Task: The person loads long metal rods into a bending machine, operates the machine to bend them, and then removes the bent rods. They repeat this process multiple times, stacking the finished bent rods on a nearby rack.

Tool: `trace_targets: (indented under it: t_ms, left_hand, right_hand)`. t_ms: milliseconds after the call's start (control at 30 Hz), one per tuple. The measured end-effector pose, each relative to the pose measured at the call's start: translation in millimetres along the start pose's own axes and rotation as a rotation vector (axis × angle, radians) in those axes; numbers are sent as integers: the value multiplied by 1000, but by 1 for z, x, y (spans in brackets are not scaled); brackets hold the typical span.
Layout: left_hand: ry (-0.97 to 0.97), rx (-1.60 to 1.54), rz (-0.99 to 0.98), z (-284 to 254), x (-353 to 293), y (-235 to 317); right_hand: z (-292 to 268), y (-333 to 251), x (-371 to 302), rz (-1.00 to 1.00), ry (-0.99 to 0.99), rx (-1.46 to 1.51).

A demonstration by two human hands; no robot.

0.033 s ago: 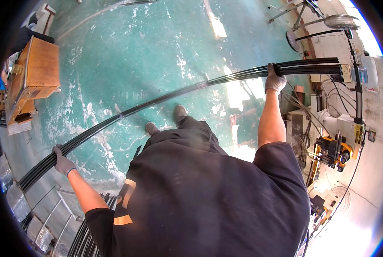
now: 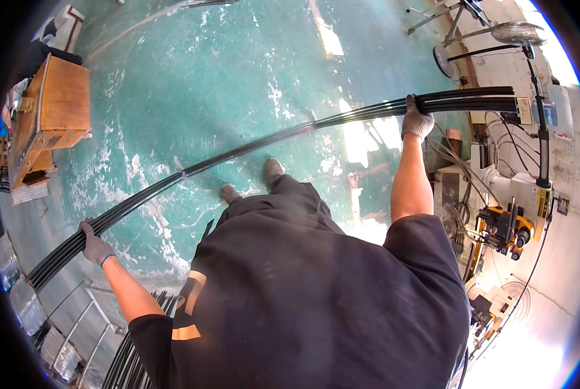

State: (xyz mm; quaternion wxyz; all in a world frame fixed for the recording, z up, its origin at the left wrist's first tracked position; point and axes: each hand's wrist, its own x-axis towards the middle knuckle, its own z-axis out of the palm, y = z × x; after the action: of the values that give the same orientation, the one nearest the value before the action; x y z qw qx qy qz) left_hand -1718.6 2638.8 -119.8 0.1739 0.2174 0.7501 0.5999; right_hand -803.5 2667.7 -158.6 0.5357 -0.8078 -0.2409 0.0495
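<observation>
A long bundle of thin black rods [image 2: 238, 152] stretches across the view in front of me, from the lower left up to the right. Shiny bands circle it at two places along its middle. My left hand [image 2: 97, 246], in a grey glove, is closed around the bundle near its left end. Close to the right end, my right hand [image 2: 417, 120], gloved too, grips it from the near side with the thumb over the top. The rods fan apart slightly beyond the right hand. Fingers under the bundle are partly hidden.
A wooden cabinet [image 2: 62, 97] stands at the left. Along the right wall are a yellow-and-black machine [image 2: 507, 228], hoses and a fan [image 2: 518, 34]. More black rods [image 2: 129, 356] lie at the lower left, beside a metal frame [image 2: 95, 308]. The green floor [image 2: 193, 78] has worn patches.
</observation>
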Motion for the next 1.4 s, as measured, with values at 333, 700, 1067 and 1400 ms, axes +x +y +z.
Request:
trace_targets:
  t_ms: [333,700,1067,1400]
  left_hand:
    - [58,123,48,8,-20,19]
    - [-15,120,69,-12,-6,21]
    - [-13,-192,109,-6,-16,84]
    - [4,-84,140,-1,-15,85]
  right_hand:
    - [-4,2,0,-13,92,-54]
    - [-9,3,19,-13,47,-165]
    - [-3,-29,16,-43,-47,249]
    - [-4,-26,18,-40,-8,76]
